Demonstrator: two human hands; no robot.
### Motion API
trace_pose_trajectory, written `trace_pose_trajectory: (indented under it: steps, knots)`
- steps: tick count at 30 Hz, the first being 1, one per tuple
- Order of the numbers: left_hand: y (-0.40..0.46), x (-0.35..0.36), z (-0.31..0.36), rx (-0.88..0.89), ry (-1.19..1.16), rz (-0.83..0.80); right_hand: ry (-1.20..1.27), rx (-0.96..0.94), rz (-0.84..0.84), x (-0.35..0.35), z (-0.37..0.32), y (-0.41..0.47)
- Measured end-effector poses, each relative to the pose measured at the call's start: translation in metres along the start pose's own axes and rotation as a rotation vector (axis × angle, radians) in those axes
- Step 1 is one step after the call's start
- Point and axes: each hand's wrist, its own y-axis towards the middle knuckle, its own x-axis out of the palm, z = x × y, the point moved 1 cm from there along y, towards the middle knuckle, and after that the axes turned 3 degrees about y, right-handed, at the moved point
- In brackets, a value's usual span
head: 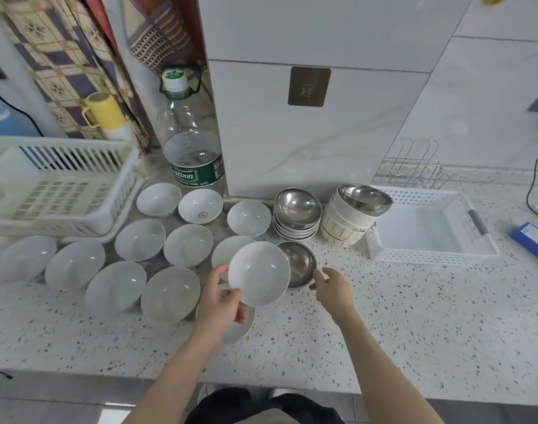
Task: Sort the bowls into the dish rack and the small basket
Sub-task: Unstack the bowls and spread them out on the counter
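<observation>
My left hand (220,304) grips the rim of a white bowl (258,272), lifted and tilted above the counter. Under that hand another white bowl (241,328) lies partly hidden. My right hand (332,289) pinches the near rim of a steel bowl (298,263) standing on the counter. Several white bowls (169,293) are spread over the left of the counter. A stack of steel bowls (296,209) and a stack of ribbed cream bowls (347,221) topped by a steel one stand at the back. The white dish rack (62,185) sits far left, the small white basket (429,224) right.
A large water bottle (192,139) stands behind the bowls against a white cabinet. A wire rack (414,169) lies behind the basket. A blue box (530,240) and a black cable (533,185) are at the far right. A yellow cup (104,110) stands behind the dish rack.
</observation>
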Motion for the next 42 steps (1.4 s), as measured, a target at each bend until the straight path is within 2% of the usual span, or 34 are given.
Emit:
trace_pose_trajectory:
  steps: [4,9,12,17,21,27,35,42]
  knots:
    - [-0.016,0.014,-0.003,0.038,0.067,-0.117,0.024,-0.069,0.075,-0.013,0.009,-0.032]
    - [-0.033,0.029,-0.024,0.01,0.15,-0.221,0.267,-0.151,-0.115,-0.009,0.035,-0.085]
    - [-0.038,0.037,-0.032,0.0,0.214,-0.243,0.336,-0.124,-0.135,-0.009,0.046,-0.094]
    - [-0.037,0.043,-0.036,0.075,0.433,-0.215,0.105,-0.175,-0.165,-0.006,0.057,-0.089]
    - [-0.034,0.043,-0.034,0.186,0.691,-0.205,0.02,-0.176,-0.188,-0.001,0.061,-0.085]
    - [-0.033,0.047,-0.037,0.141,0.946,-0.25,-0.039,-0.186,-0.218,0.005,0.061,-0.08]
    - [-0.03,0.051,-0.038,0.13,1.124,-0.327,-0.044,-0.17,-0.225,0.005,0.06,-0.072]
    - [-0.027,0.052,-0.039,0.085,1.214,-0.293,-0.102,-0.19,-0.295,0.006,0.052,-0.067]
